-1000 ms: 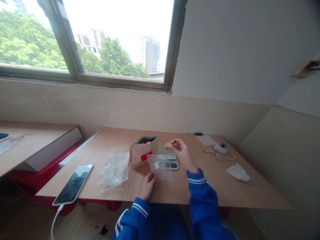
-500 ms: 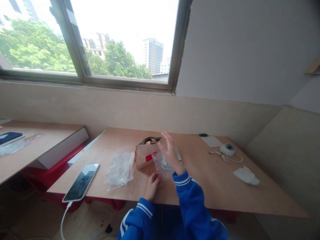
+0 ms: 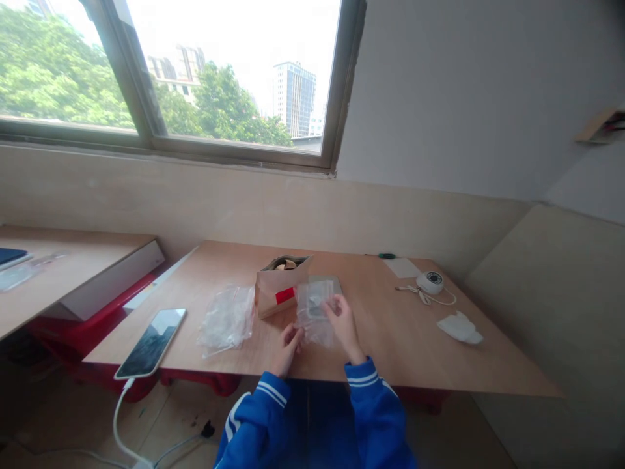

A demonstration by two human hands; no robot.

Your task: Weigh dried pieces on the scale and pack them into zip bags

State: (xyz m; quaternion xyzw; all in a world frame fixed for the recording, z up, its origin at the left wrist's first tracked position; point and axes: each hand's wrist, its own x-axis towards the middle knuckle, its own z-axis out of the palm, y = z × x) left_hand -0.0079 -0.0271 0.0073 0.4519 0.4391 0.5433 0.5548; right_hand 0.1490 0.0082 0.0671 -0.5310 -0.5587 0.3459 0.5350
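A clear plastic bag lies in front of me, with a flat greyish piece showing through it. My left hand is closed on the bag's lower left corner. On the bag's right side, my right hand pinches the plastic between thumb and fingers. Just behind the bag is a flat grey thing, partly covered. A brown paper bag with a red label stands upright and open to the left of it, something tan inside. Several more clear plastic bags lie in a pile left of my left hand.
A phone with a white cable sits at the table's left edge. On the right are a white round device with a cord, a crumpled white wrapper, a white sheet and a green-handled tool.
My right hand, raised with fingers spread before, has come down onto the plastic bag and pinches it. My left hand stays at the bag's corner. The view has shifted slightly.
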